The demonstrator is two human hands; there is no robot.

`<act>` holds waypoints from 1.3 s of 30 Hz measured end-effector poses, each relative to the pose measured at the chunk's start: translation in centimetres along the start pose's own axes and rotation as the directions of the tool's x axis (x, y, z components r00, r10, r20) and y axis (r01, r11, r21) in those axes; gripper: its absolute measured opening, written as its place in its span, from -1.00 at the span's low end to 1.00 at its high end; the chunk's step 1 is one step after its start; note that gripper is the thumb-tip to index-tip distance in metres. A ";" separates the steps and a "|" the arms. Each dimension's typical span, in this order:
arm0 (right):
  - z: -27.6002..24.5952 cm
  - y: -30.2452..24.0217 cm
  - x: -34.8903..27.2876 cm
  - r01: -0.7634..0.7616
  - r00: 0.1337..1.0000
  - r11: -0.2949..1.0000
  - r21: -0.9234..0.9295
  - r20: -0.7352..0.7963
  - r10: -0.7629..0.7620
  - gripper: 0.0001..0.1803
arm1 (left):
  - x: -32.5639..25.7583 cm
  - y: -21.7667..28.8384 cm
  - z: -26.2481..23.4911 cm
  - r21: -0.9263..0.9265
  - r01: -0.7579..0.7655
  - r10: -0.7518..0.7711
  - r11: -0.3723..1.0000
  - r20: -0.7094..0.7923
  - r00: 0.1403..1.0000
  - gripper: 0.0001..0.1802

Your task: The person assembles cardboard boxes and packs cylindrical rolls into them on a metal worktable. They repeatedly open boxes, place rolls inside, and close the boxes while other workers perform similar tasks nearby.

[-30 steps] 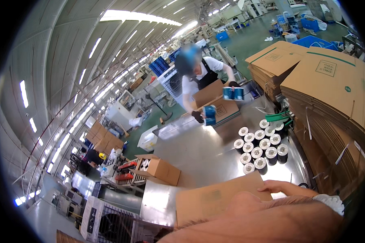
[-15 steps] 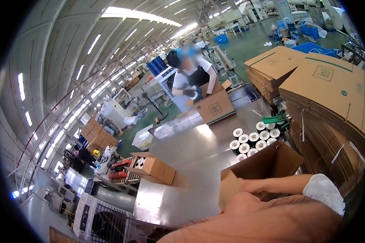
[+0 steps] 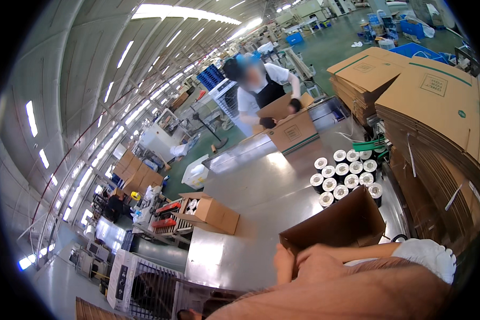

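An open cardboard box (image 3: 352,221) stands tilted on the metal table in front of me, its dark inside showing. My left hand (image 3: 284,264) is closed at the box's near left corner, fingers against the cardboard. Close beside it, overlapping in the view, is my right hand (image 3: 321,262), blurred by motion at the near edge; its fingers are hard to make out. My forearms come in from the lower right and hide the box's lower part. Just beyond the box stand several dark cylinders (image 3: 341,191) with white round tops, upright in a tight group.
Stacks of flattened cartons (image 3: 442,101) rise at the right. Across the metal table (image 3: 240,186) a co-worker (image 3: 269,88) handles another open carton (image 3: 293,133). At the left, a filled carton (image 3: 216,216) sits by a roller conveyor (image 3: 168,221). A white bin (image 3: 196,176) stands beyond the table.
My hands have shifted left and down along the box's near edge, and the box has turned with its opening more toward me. The co-worker's hands moved onto the far carton's edges.
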State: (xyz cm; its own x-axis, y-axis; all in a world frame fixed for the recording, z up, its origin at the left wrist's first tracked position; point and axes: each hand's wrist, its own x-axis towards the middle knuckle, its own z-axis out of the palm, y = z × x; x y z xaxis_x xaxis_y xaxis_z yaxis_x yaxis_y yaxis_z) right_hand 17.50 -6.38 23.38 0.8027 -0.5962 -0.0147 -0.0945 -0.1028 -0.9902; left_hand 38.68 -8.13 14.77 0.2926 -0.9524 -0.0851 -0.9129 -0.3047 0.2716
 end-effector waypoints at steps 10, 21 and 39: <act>-11.3 11.5 -18.9 -0.292 0.643 0.911 0.292 -0.645 0.413 -0.27 | 7.1 -7.6 2.3 -0.287 -0.433 0.396 0.854 -0.181 0.900 -0.56; -9.4 25.3 -26.7 -0.473 0.225 0.880 -0.035 -0.971 0.083 -0.48 | 2.9 -8.5 10.9 -0.120 -0.028 0.012 0.992 -0.133 0.991 -0.55; -7.7 22.9 -18.3 -0.724 0.619 0.664 -0.186 -0.598 0.508 -0.25 | 6.8 -5.2 5.0 -0.644 -0.168 0.278 0.746 0.071 0.958 -0.59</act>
State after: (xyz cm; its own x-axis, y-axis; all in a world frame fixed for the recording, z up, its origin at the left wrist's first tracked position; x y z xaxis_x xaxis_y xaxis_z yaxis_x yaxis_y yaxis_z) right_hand -3.89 -3.96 2.06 0.0970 -0.8978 -0.4295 -0.7538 0.2156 -0.6208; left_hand 44.01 -13.00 7.97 0.0065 -0.9972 -0.0745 -0.5471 -0.0659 0.8345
